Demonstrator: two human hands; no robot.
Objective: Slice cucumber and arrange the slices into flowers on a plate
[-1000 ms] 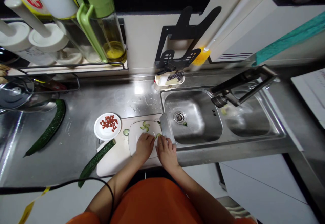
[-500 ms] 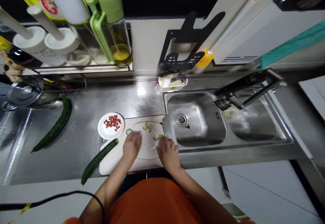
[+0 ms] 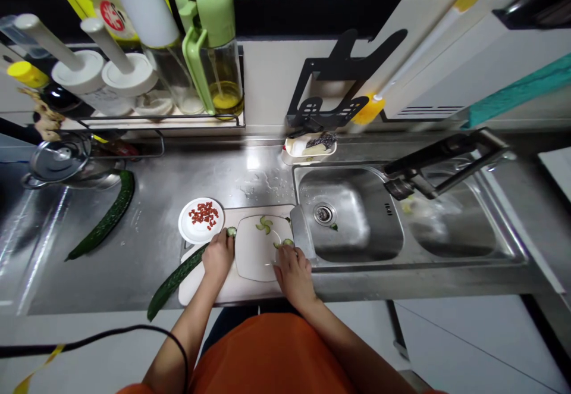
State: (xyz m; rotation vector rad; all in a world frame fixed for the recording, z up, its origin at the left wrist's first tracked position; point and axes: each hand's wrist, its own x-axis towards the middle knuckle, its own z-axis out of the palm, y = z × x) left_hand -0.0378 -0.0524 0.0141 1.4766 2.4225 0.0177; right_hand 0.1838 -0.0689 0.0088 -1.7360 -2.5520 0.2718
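My left hand point(image 3: 218, 255) has its fingers closed at a small pile of cucumber slices point(image 3: 231, 231) beside the plate, on the cutting board point(image 3: 191, 285). My right hand point(image 3: 295, 272) rests over the right side of the squarish white plate point(image 3: 254, 260), its curled fingertips against a cucumber slice point(image 3: 288, 242). Farther up the plate, several cucumber slices point(image 3: 264, 225) form a small pinwheel. A cut cucumber point(image 3: 172, 281) lies partly behind my left hand and wrist. By my right fingers a wide grey knife blade point(image 3: 303, 233) shows; its handle is hidden.
A round white plate of red diced pieces point(image 3: 201, 220) overlaps the board's far left corner. A whole cucumber point(image 3: 107, 221) lies on the left. The steel sink point(image 3: 357, 215) with its dark faucet point(image 3: 428, 162) is at right. Bottles and jars stand on a rack point(image 3: 178, 121) behind.
My left hand has left the white plate and moved left to the cucumber slices beside it. The right hand stays at the plate's right side. The view has shifted slightly.
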